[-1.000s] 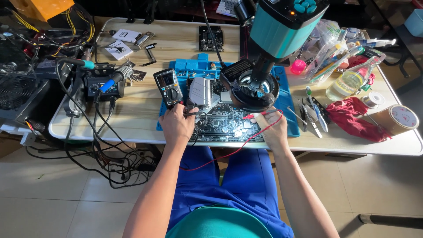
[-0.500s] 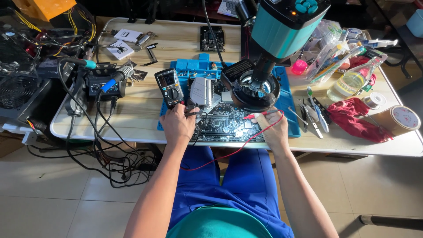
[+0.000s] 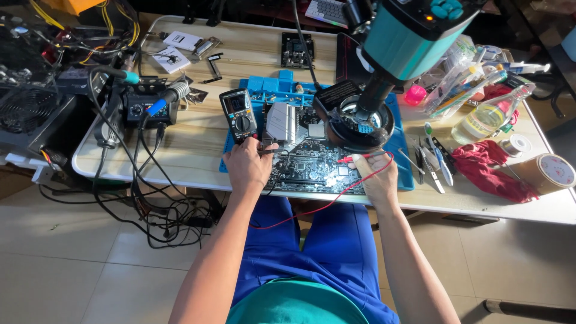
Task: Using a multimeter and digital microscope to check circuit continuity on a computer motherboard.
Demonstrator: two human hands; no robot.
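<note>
At the table's front edge, left hand (image 3: 248, 167) seemingly pinches a black probe (image 3: 270, 151); right hand (image 3: 377, 174) grips the red probe (image 3: 351, 158) over the circuit board (image 3: 312, 168)

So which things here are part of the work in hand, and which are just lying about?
In use: left hand with black probe; right hand with red probe; circuit board; multimeter; microscope.

Lying about: red cloth; tape roll; clear bottle; soldering station.
</note>
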